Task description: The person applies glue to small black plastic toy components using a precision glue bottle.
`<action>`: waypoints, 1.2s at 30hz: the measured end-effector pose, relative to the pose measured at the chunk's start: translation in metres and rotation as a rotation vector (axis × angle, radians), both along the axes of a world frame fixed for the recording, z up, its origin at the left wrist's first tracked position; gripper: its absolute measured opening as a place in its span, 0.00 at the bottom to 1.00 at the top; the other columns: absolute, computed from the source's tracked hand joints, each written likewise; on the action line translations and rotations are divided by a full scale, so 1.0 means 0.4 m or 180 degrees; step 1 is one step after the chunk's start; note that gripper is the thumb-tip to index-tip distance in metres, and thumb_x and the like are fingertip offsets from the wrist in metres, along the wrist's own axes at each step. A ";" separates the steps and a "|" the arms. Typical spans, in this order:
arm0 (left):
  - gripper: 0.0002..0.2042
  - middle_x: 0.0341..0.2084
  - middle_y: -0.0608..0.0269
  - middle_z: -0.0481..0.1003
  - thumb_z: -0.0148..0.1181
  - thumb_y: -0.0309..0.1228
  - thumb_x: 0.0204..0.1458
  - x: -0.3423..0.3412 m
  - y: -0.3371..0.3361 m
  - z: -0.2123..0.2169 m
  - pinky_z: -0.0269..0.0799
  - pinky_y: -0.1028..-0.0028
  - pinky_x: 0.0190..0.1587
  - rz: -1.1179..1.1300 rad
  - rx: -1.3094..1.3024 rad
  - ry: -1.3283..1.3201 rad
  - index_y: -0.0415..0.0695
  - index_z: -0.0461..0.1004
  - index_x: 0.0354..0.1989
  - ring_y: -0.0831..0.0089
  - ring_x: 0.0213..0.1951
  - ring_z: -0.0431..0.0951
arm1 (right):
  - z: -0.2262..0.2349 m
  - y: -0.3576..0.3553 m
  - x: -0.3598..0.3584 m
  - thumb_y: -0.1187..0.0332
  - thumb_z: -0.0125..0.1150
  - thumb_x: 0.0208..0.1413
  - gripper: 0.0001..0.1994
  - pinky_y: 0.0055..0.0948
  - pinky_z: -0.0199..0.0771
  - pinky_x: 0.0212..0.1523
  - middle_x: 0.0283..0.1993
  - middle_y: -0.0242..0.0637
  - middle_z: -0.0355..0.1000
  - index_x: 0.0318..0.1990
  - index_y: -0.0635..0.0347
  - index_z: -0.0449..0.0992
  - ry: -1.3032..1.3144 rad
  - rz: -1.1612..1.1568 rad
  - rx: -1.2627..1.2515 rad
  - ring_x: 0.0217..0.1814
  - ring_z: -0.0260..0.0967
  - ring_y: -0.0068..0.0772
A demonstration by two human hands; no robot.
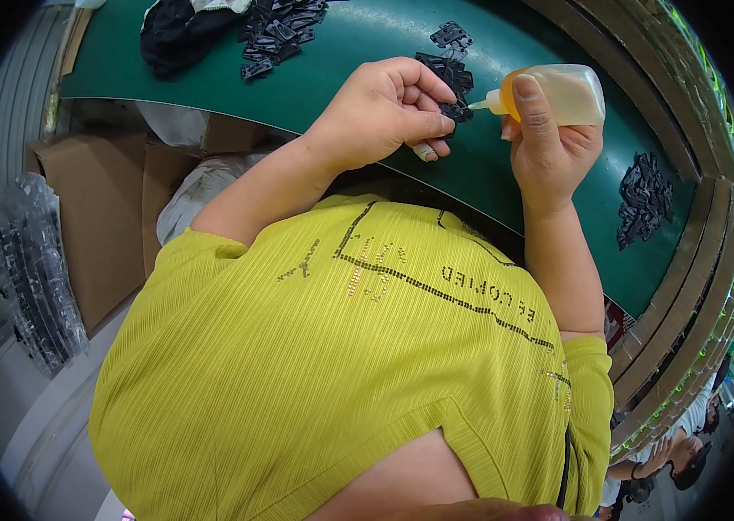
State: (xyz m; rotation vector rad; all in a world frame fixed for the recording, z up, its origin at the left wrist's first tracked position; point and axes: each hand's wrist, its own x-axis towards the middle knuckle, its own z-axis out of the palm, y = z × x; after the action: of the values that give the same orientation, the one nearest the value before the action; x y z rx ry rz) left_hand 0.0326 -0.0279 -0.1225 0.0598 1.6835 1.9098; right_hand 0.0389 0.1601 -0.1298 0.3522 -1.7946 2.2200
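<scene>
My right hand [551,149] grips a translucent squeeze bottle [568,94] with amber liquid in it. The bottle is tipped sideways, its thin white nozzle pointing left. Thumb and fingers of my left hand [388,113] are pinched around a small black plastic part [455,112], and the nozzle tip is right beside it; whether they touch I cannot tell. Just beyond the fingertips lies a small heap of similar black parts [452,73], partly hidden by the left hand.
The green table [367,39] also carries a larger pile of black parts [278,36], a dark cloth item [189,39] and another pile [645,198] at the right. Stacked brown boards [688,260] border the right. A cardboard box [98,208] and bagged black strips [32,269] stand left. Another person [684,451] is at lower right.
</scene>
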 end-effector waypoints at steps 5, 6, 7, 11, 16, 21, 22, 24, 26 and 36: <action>0.11 0.25 0.58 0.75 0.60 0.20 0.49 0.001 0.001 -0.002 0.76 0.80 0.28 0.0010 -0.0007 0.0028 0.32 0.70 0.41 0.71 0.26 0.80 | -0.002 0.004 -0.001 0.69 0.65 0.52 0.08 0.13 0.63 0.20 0.31 0.34 0.74 0.35 0.62 0.75 -0.0054 0.0002 0.0030 0.22 0.67 0.17; 0.11 0.25 0.58 0.75 0.60 0.20 0.49 0.000 0.000 -0.004 0.76 0.80 0.28 0.0005 0.0011 0.0018 0.32 0.70 0.41 0.71 0.26 0.80 | -0.002 0.002 0.000 0.69 0.65 0.52 0.08 0.13 0.63 0.20 0.31 0.34 0.74 0.35 0.62 0.75 -0.0054 0.0004 0.0030 0.22 0.67 0.17; 0.11 0.25 0.58 0.75 0.60 0.20 0.49 0.000 -0.001 -0.006 0.76 0.79 0.28 0.0000 0.0030 0.0009 0.33 0.70 0.40 0.71 0.26 0.80 | -0.002 0.000 0.001 0.70 0.65 0.52 0.07 0.13 0.63 0.20 0.30 0.34 0.74 0.35 0.63 0.74 -0.0050 -0.0040 0.0059 0.22 0.67 0.17; 0.11 0.24 0.58 0.75 0.60 0.19 0.48 0.001 0.001 -0.004 0.76 0.79 0.28 -0.0006 0.0003 0.0055 0.32 0.70 0.40 0.71 0.26 0.80 | -0.004 0.001 -0.002 0.69 0.64 0.53 0.07 0.13 0.63 0.20 0.30 0.33 0.74 0.35 0.62 0.75 -0.0058 -0.0002 0.0101 0.22 0.67 0.17; 0.10 0.25 0.57 0.76 0.60 0.20 0.49 0.000 -0.002 -0.009 0.76 0.80 0.28 0.0008 0.0086 0.0067 0.32 0.71 0.40 0.71 0.26 0.80 | -0.008 0.002 -0.003 0.70 0.64 0.53 0.08 0.13 0.64 0.20 0.31 0.34 0.74 0.37 0.62 0.74 -0.0047 -0.0134 0.0098 0.22 0.67 0.18; 0.09 0.26 0.55 0.76 0.59 0.21 0.50 -0.001 0.001 -0.010 0.76 0.80 0.27 0.0120 0.0041 0.0004 0.32 0.71 0.40 0.71 0.26 0.80 | -0.006 0.014 -0.006 0.71 0.63 0.53 0.08 0.13 0.64 0.20 0.32 0.36 0.73 0.38 0.63 0.73 -0.0152 -0.0077 -0.0385 0.23 0.68 0.19; 0.09 0.26 0.54 0.76 0.58 0.21 0.50 -0.002 0.002 -0.009 0.77 0.79 0.27 0.0150 -0.0035 0.0008 0.32 0.71 0.40 0.70 0.26 0.80 | -0.004 0.012 -0.006 0.70 0.63 0.53 0.08 0.13 0.64 0.20 0.32 0.36 0.73 0.38 0.62 0.73 -0.0196 -0.0016 -0.0504 0.22 0.67 0.19; 0.09 0.26 0.54 0.76 0.58 0.21 0.51 -0.003 0.003 -0.007 0.77 0.79 0.27 0.0163 -0.0032 -0.0029 0.32 0.71 0.40 0.70 0.26 0.80 | -0.001 0.007 -0.002 0.70 0.63 0.53 0.08 0.13 0.64 0.20 0.32 0.35 0.73 0.38 0.62 0.73 -0.0240 0.0053 -0.0623 0.22 0.67 0.18; 0.09 0.26 0.54 0.77 0.58 0.21 0.51 -0.003 0.004 -0.006 0.77 0.79 0.27 0.0180 -0.0028 -0.0067 0.33 0.71 0.40 0.70 0.26 0.80 | 0.004 0.002 0.009 0.71 0.63 0.53 0.07 0.14 0.64 0.19 0.31 0.35 0.73 0.37 0.63 0.73 -0.0415 0.0206 -0.0459 0.22 0.67 0.19; 0.10 0.27 0.54 0.77 0.58 0.22 0.52 -0.004 0.004 -0.004 0.77 0.79 0.28 0.0184 -0.0077 -0.0051 0.33 0.71 0.41 0.70 0.26 0.81 | -0.004 -0.003 0.011 0.71 0.64 0.53 0.08 0.15 0.67 0.18 0.32 0.38 0.73 0.38 0.62 0.73 -0.0324 0.0407 -0.0029 0.23 0.70 0.22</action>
State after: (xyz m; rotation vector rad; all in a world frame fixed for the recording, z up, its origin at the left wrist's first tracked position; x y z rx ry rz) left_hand 0.0312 -0.0263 -0.1242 -0.0137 1.7145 1.9266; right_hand 0.0434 0.1591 -0.1313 0.3679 -1.8609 2.3720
